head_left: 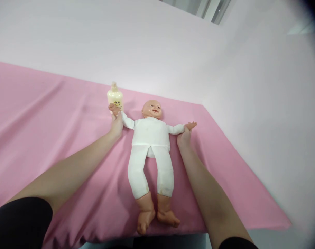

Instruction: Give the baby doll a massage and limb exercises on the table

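Note:
A baby doll (150, 133) with a white cloth body lies on its back, feet toward me, on a pink sheet. Its two arms are spread out to the sides. My left hand (117, 125) is closed around the doll's arm at the wrist on the left. On the other side, my right hand (184, 136) grips the doll's other wrist, with the small plastic hand showing past my fingers. Right behind the doll's left-side hand stands a cream-coloured bottle (115, 95) with a pale top, its lower part partly hidden.
The pink sheet (76, 135) covers the table and has folds at the left and front. A white wall (121, 45) rises behind the table and along its right side. The table's front edge lies just below the doll's feet.

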A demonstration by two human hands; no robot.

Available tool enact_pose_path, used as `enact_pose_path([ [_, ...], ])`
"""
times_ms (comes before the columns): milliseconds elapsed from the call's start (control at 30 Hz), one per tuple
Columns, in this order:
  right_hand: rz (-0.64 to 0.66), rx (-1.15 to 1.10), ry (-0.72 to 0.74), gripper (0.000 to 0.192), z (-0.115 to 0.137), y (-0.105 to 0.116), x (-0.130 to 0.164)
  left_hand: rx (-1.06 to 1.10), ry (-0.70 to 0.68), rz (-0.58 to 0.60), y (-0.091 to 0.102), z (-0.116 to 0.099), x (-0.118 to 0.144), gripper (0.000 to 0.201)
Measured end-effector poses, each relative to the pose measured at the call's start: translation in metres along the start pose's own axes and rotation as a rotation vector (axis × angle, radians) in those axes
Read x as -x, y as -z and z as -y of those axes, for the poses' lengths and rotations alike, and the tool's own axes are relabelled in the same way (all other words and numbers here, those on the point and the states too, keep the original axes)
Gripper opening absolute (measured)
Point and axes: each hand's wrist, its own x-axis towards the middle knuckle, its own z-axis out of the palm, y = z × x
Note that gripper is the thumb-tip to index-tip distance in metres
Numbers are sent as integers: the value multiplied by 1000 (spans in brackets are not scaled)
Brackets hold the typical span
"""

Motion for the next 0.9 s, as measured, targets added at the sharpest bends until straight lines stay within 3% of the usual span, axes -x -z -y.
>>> enact_pose_path([
  [100, 133, 38, 102, 62, 14, -8, 13, -143, -162, 118, -2, -6, 10, 23],
  [300, 530, 269, 353, 53, 41, -21, 40, -579, -622, 543, -9, -19, 31, 44],
  [433, 719, 465, 478, 41, 45, -23, 46, -795, -747, 697, -11, -22, 36, 43],
  [633, 654, 386, 384, 44, 43, -23, 47, -732, -712, 617, -10, -23, 36, 43],
  [767, 515, 218, 301, 53, 41, -23, 43, -529, -557, 424, -8, -19, 32, 38],
  [900, 276, 140, 234, 61, 28, -15, 27, -242, -334, 201, -4, -10, 19, 30],
])
